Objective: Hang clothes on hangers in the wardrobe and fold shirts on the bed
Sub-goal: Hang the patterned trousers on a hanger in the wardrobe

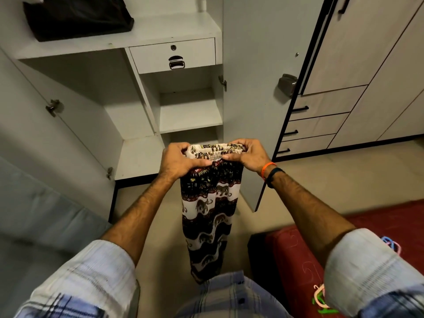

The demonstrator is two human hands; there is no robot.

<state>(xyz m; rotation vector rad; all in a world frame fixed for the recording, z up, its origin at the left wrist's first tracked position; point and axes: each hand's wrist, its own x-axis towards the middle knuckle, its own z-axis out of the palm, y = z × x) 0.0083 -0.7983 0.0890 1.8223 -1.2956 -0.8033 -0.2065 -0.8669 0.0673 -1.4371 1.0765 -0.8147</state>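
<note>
Now, trousers (210, 214): hanging lengthwise, waistband up, legs pointing floorward.
Left hand (181, 158): fingers pinching waistband's left end.
Right hand (249, 153): fingers gripping right end.

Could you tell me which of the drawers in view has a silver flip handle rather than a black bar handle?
The white drawer inside the open wardrobe, under the top shelf. It has a silver flip handle and a round keyhole; the three drawers on the right have black bars.

Dim, even indoor light with a greenish cast; soft shadows beyond the hands, strong wide-angle bending toward the edges, sleeves nearest the camera slightly blurred.
</note>
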